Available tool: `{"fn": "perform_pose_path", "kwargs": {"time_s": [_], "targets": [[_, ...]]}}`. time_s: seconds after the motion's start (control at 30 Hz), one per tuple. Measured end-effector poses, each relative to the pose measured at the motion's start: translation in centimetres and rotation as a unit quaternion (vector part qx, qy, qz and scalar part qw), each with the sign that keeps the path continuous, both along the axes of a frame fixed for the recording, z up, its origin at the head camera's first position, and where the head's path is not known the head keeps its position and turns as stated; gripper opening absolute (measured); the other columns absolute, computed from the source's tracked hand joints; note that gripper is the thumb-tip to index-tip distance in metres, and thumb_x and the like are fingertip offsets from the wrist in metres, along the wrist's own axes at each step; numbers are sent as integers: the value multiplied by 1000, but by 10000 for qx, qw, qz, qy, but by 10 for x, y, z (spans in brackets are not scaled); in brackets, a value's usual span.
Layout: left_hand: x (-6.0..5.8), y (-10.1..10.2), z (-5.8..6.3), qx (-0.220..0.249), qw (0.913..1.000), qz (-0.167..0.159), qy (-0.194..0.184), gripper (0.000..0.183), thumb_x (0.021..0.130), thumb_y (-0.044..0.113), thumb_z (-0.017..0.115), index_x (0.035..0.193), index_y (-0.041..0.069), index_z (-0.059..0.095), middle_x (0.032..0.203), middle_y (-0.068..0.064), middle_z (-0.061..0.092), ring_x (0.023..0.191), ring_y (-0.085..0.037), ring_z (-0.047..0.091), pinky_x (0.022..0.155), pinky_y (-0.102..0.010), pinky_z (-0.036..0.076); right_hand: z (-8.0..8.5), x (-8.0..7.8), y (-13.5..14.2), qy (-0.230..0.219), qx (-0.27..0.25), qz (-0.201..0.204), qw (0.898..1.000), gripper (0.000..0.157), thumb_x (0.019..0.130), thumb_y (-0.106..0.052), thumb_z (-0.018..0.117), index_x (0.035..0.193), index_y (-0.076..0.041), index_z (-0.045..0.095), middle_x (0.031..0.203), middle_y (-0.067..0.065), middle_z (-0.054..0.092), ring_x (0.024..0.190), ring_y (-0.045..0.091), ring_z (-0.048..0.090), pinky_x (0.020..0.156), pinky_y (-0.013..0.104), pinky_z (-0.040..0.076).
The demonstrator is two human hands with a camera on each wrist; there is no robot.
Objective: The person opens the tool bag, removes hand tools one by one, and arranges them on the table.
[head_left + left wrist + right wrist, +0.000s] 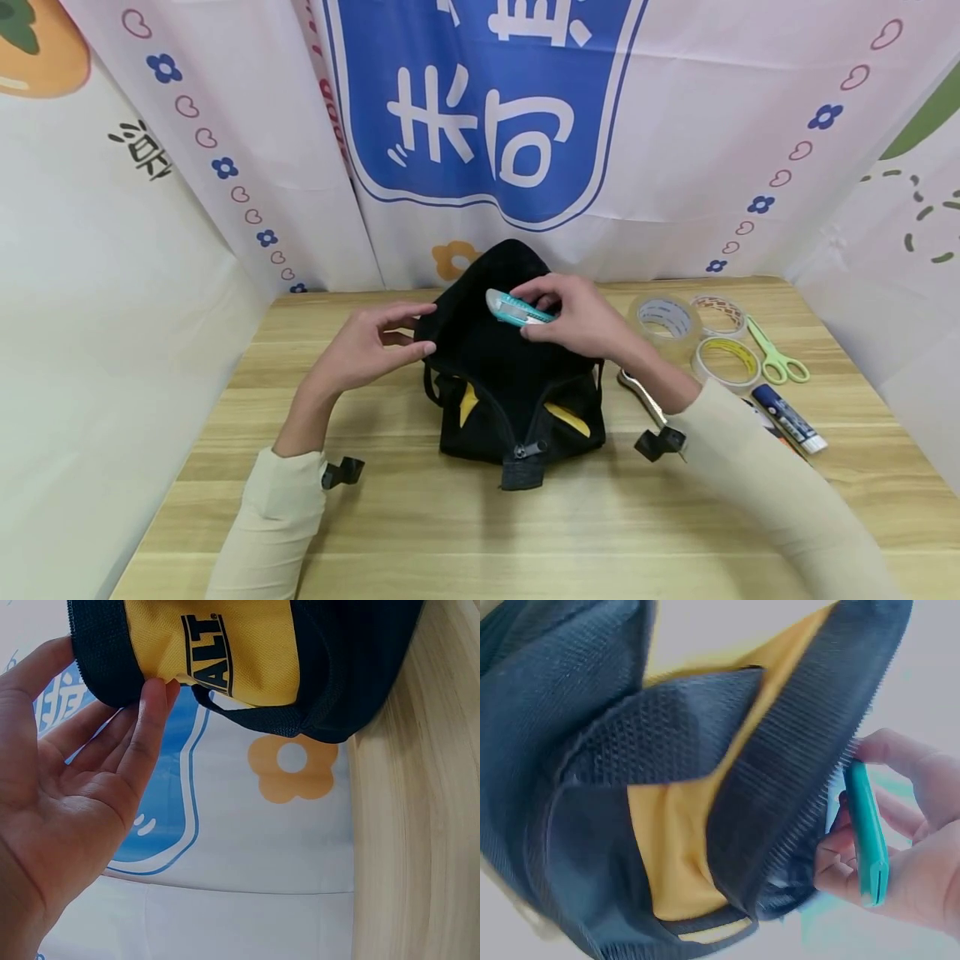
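A black tool bag (491, 417) with yellow panels stands on the wooden table, its zipped top spread open. In the left wrist view, lettering ending in "ALT" marks the yellow side of the bag (262, 652). My left hand (367, 346) pinches the left rim of the opening between thumb and fingers. Above the dark opening, my right hand (581, 317) grips a teal utility knife (516, 310). From the right wrist, the knife (866, 832) shows edge-on beside the toothed zipper edge. The bag's deep interior is too dark to make out from the head view.
Right of the bag lie a clear tape roll (637, 315), two more tape rolls, green scissors (780, 367) and a blue glue stick (787, 417). A slim metallic item (643, 396) sits partly under my right forearm. A printed cloth backdrop (675, 167) rises behind the table.
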State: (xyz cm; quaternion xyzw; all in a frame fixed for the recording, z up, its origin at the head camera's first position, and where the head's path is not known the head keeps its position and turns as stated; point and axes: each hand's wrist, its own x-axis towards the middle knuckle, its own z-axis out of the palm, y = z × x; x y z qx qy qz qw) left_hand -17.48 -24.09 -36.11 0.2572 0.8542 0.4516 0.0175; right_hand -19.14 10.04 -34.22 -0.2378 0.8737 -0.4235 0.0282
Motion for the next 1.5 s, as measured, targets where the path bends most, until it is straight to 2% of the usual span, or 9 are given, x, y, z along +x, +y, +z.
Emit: {"fn": "perform_pose_path", "kwargs": {"time_s": [0.17, 0.33, 0.67, 0.93, 1.07, 1.27, 1.4, 1.5], "targets": [[0, 0, 0, -26, 10000, 4, 16, 52, 97, 13, 82, 146, 6, 67, 146, -16, 68, 123, -32, 69, 101, -37, 64, 5, 12, 27, 4, -7, -239, 9997, 48, 90, -10, 82, 137, -12, 72, 126, 10, 71, 110, 29, 65, 82, 35, 56], [0, 0, 0, -49, 10000, 1, 43, 52, 96, 12, 82, 146, 6, 66, 146, -16, 68, 122, -33, 69, 101, -37, 64, 3, 20, 56, -97, 103, -606, 9981, 48, 93, -14, 83, 139, -13, 71, 127, 12, 71, 112, 31, 65, 77, 32, 54], [0, 0, -1, -25, 10000, -48, 30, 52, 96, 11, 82, 146, 5, 66, 146, -16, 68, 122, -34, 70, 100, -34, 64, -11, 31, 117, -324, 205, -1322, 9905, 50, 94, -19, 85, 142, -15, 70, 130, 13, 70, 115, 27, 62, 81, 21, 53], [0, 2, 2, -44, 9999, -73, 100, 53, 95, 11, 82, 145, 5, 67, 146, -16, 68, 121, -32, 70, 99, -35, 64, -23, 43, 162, -205, 400, -1841, 9819, 49, 95, -26, 85, 141, -17, 71, 125, 8, 70, 104, 11, 60, 71, 21, 55], [0, 1, 2, -28, 9999, -61, 92, 53, 95, 11, 83, 145, 5, 67, 146, -16, 68, 121, -32, 70, 98, -31, 64, -30, 48, 185, -267, 465, -2018, 9780, 50, 96, -26, 84, 143, -15, 70, 125, -6, 66, 101, 4, 57, 71, 20, 55], [-1, 1, 1, 5, 9999, -65, 82, 53, 95, 11, 82, 145, 5, 67, 146, -16, 68, 122, -33, 70, 98, -26, 63, -42, 56, 218, -294, 435, -2211, 9738, 52, 95, -22, 85, 142, -7, 68, 111, -32, 59, 98, -4, 54, 68, 19, 54], [-1, 1, 1, 20, 10000, -55, 73, 53, 95, 11, 82, 145, 5, 67, 146, -16, 68, 122, -32, 70, 97, -23, 62, -49, 63, 239, -298, 437, -2252, 9729, 51, 95, -21, 84, 141, -5, 67, 108, -38, 58, 97, -8, 53, 68, 16, 54], [-1, 1, 0, 17, 10000, -50, 63, 53, 96, 11, 82, 145, 5, 67, 146, -16, 68, 121, -32, 70, 97, -21, 62, -55, 70, 251, -297, 546, -2371, 9695, 51, 96, -22, 84, 140, -4, 66, 109, -38, 56, 95, -9, 52, 68, 15, 54]]}}
